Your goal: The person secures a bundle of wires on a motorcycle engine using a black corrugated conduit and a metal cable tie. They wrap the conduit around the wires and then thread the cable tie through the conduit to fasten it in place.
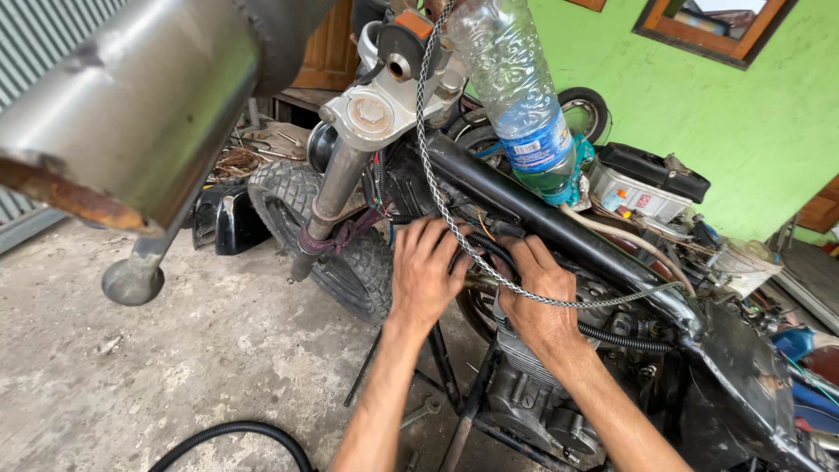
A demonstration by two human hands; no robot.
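Black corrugated hose [616, 338] runs along the stripped motorcycle, under the black frame tube [542, 218] and above the finned engine [533, 393]; its upper end sits between both hands. Left hand [424, 275]: back to camera, fingers together and curled forward over the hose end and wiring just below the frame tube; fingertips hidden, grip cannot be confirmed. Right hand [537, 293]: just beside the left, fingers close together, hooked over the same hose where it bends. Braided grey cable [428, 157] drops from the fork clamp [376, 109], passes between the hands, loops across the right wrist. Clear plastic bottle [520, 96] hangs inverted above the frame tube. Knobbly front tyre [336, 236] left of the hands. Rusty-edged metal pipe [131, 114] fills the upper left foreground. Concrete floor [175, 376] below; green wall [752, 122] behind.
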